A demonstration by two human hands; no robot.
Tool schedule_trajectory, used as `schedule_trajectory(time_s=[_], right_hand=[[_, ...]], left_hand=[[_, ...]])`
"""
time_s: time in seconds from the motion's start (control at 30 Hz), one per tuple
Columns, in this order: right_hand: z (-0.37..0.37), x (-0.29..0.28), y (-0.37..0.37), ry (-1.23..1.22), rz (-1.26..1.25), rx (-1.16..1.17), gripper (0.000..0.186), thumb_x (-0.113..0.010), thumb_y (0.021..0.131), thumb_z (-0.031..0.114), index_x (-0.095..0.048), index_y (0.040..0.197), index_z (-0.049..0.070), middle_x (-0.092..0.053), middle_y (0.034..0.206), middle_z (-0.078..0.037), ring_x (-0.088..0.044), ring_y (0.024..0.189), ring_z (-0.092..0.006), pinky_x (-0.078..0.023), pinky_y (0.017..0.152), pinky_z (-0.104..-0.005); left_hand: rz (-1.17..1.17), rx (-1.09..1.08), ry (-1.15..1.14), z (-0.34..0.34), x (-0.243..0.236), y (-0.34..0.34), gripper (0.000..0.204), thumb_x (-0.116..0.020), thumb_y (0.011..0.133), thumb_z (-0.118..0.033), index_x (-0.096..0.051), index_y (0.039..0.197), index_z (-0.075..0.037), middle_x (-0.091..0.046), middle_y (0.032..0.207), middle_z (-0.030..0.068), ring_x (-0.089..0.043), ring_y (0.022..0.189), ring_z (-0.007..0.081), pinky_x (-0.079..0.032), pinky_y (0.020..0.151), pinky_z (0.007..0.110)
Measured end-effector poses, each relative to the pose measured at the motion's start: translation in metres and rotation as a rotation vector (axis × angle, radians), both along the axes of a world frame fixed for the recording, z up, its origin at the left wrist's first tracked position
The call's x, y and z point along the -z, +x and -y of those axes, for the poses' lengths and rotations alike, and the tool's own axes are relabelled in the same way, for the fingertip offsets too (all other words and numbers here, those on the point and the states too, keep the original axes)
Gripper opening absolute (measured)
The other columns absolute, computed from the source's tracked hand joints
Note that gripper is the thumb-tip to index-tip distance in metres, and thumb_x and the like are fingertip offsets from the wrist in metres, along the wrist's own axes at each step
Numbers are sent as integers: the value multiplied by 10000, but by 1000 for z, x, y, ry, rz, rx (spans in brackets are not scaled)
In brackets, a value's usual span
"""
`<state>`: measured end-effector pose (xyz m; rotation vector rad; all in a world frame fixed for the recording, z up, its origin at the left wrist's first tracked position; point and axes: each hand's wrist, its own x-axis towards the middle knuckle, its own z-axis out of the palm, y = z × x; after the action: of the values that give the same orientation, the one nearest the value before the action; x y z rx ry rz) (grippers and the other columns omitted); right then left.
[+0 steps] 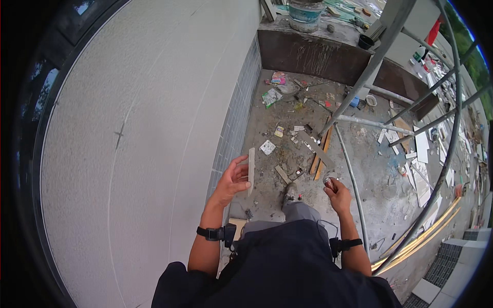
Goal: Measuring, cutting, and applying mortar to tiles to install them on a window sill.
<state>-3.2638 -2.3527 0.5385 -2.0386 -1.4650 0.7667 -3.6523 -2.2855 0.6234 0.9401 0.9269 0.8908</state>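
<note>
My left hand [231,182] is raised beside the wall and holds a thin pale grey strip [251,167] on edge, thumb on the near side and fingers behind it. From this angle only the narrow face of the strip shows. My right hand [339,197] is closed, its fingers pinched round a small thing with a rounded, shiny end [327,181]; what it is I cannot make out. Just beyond that hand a flat grey blade-like strip [316,150] appears over the floor. Whether it touches the hand's object I cannot tell.
A textured pale wall [144,128] with small grey tiles [239,97] stands to my left. Metal scaffold tubes [351,179] rise on the right. Wooden strips [322,154] and scattered debris lie on the floor. A bucket [305,14] stands on the far ledge [313,54].
</note>
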Motion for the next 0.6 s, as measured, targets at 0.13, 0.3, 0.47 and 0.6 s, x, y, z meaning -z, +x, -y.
schedule_trajectory(time_s=[0.13, 0.3, 0.47, 0.6], right_hand=[[-98, -30, 18, 31, 14, -41, 438, -755, 797, 251, -653, 1201, 116, -699, 948, -154, -679, 884, -323, -511, 771, -388], [-196, 33, 57, 97, -259, 13, 433, -735, 840, 283, -635, 1192, 51, -682, 845, -163, -676, 780, -289, -509, 711, -374], [-337, 26, 49, -164, -591, 103, 227, -542, 988, 238, -592, 1003, 17, -562, 765, -8, -533, 645, -92, -445, 557, -262], [-484, 29, 49, -242, -792, 243, 102, -560, 942, 161, -568, 928, 60, -532, 738, 0, -500, 594, -98, -419, 510, -278]], left_hand=[[196, -27, -6, -115, -37, 43, 982, -816, 671, -216, -287, 1488, -85, -559, 1296, 148, -550, 1182, 253, -423, 1043, 382], [342, -33, -17, -261, -23, 83, 973, -789, 690, -188, -258, 1498, -80, -547, 1326, 165, -569, 1177, 279, -446, 1035, 414], [310, -89, -141, -403, 30, 95, 926, -777, 710, -196, -271, 1479, -92, -568, 1265, 173, -590, 1142, 295, -463, 1022, 441], [346, -50, -175, -541, 56, 101, 897, -755, 732, -182, -269, 1481, -89, -554, 1269, 166, -583, 1133, 290, -466, 1013, 436]])
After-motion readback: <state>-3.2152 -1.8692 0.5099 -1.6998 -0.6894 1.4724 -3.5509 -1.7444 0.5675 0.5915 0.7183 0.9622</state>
